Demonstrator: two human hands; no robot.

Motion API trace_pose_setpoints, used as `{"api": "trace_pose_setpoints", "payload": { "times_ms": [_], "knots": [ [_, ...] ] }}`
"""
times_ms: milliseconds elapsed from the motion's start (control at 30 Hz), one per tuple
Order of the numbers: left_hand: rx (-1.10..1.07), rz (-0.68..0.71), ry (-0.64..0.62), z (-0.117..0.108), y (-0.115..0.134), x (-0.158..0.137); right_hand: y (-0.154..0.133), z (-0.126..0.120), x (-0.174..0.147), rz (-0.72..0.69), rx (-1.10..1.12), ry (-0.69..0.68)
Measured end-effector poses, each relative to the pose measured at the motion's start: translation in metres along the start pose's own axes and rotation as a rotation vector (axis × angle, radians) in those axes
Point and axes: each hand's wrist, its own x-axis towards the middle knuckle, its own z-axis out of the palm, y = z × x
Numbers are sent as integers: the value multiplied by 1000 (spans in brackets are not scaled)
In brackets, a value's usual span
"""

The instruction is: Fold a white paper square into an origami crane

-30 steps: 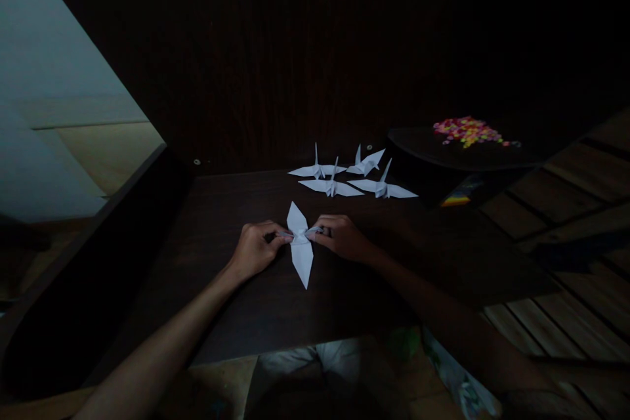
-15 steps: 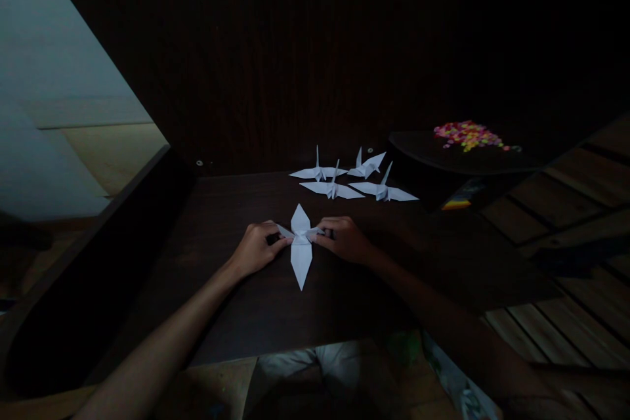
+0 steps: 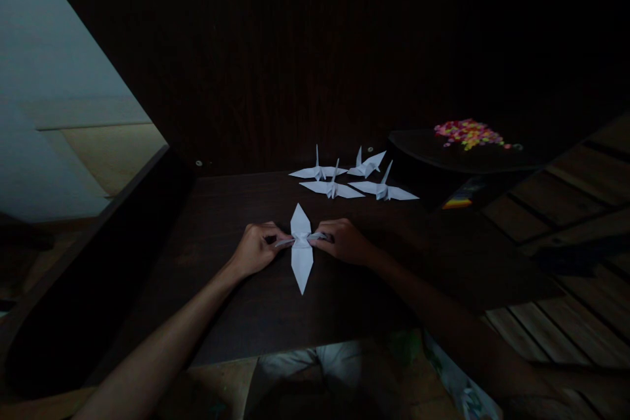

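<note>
Pinching the white folded paper from both sides in the head view: my left hand is clamped on its left flap, my right hand on its right. Since half a second ago the left flap has turned nearly edge-on; I judge this to be crease-shaping. Whether the paper touches the counter: cannot tell. Beyond the paper sit four paper cranes; beyond and rightward, a shelf bears a bright heap. Dimness obscures both flap tips; no other obstruction noted.
</note>
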Motion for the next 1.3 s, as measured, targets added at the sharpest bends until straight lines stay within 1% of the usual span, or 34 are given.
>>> {"api": "trace_pose_setpoints", "payload": {
  "times_ms": [133,233,367,467,600,767,900,1067,1200,1300],
  "knots": [
    [-22,-10,-25,-2,-4,1,1,0,0,1,-16,14],
    [-32,9,-46,-3,-6,2,2,0,0,1,-10,32],
    [-47,30,-44,-3,-6,2,1,-1,1,2,29,70],
    [-71,21,-55,-3,-4,2,1,-2,1,-3,75,98],
    [-86,13,-75,-3,-2,2,1,-1,1,0,114,103],
    [-109,58,-7,-2,0,3,1,-1,1,-11,140,109],
    [-94,52,39,-1,-2,3,0,-2,2,20,180,152],
    [-92,49,19,0,-2,1,-2,-3,1,3,246,178],
    [-75,61,-1,0,0,1,-3,-2,0,-22,228,198],
    [-57,53,12,0,2,1,-3,-2,0,-50,215,212]
  ]
}}
